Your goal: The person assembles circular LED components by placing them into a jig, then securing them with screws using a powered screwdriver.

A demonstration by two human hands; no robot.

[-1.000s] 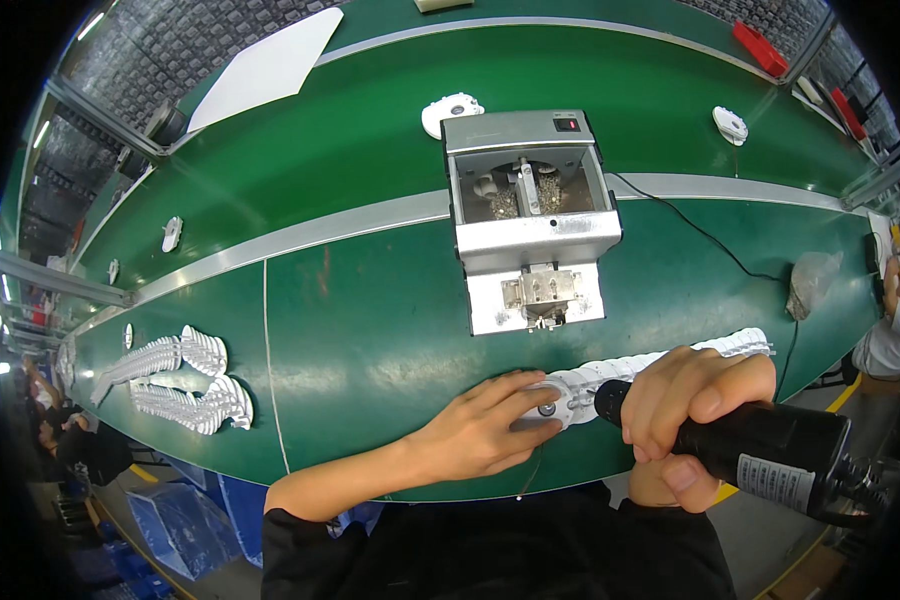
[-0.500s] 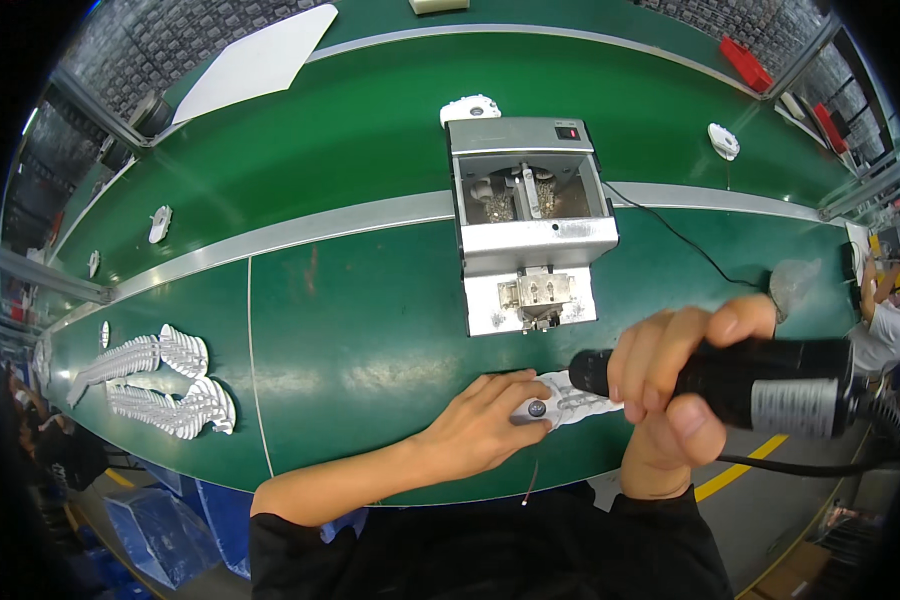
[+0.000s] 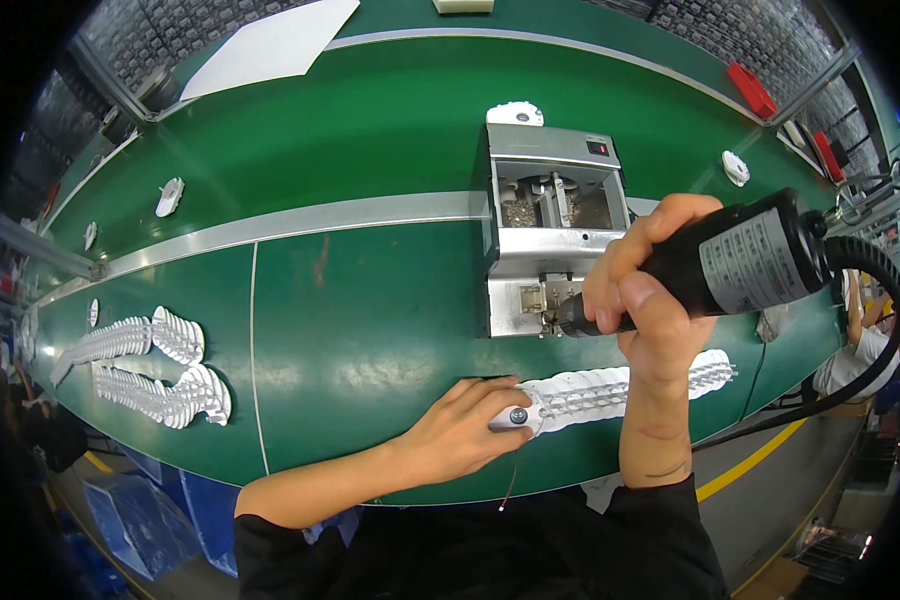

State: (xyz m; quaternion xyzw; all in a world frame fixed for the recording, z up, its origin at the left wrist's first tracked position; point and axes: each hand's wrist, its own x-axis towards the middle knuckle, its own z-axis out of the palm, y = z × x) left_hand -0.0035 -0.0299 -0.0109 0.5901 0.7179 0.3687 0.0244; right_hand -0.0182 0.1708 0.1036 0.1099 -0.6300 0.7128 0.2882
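Note:
My right hand (image 3: 655,300) is wrapped around a black electric screwdriver (image 3: 755,258), whose tip reaches the front outlet of a silver screw feeder (image 3: 560,243). The tip itself is partly hidden by my fingers. Loose screws show in the feeder's open bin. Below it, a row of overlapping white plastic housings (image 3: 590,395) lies along the near side of the bench. My left hand (image 3: 462,425) grips the left end housing (image 3: 519,416), thumb and fingers on either side of its round dark button. A thin wire (image 3: 508,492) hangs from beneath that housing.
Two stacked rows of white housings (image 3: 175,395) rest at the bench's left. Single housings lie on the green belt, one behind the feeder (image 3: 516,114). The screwdriver's thick black cable (image 3: 885,290) loops down at the right. Blue bins (image 3: 140,520) stand below the left edge.
My right hand has lifted the screwdriver from near the housings up and away to the feeder's outlet, uncovering the row. My left hand stays on the end housing.

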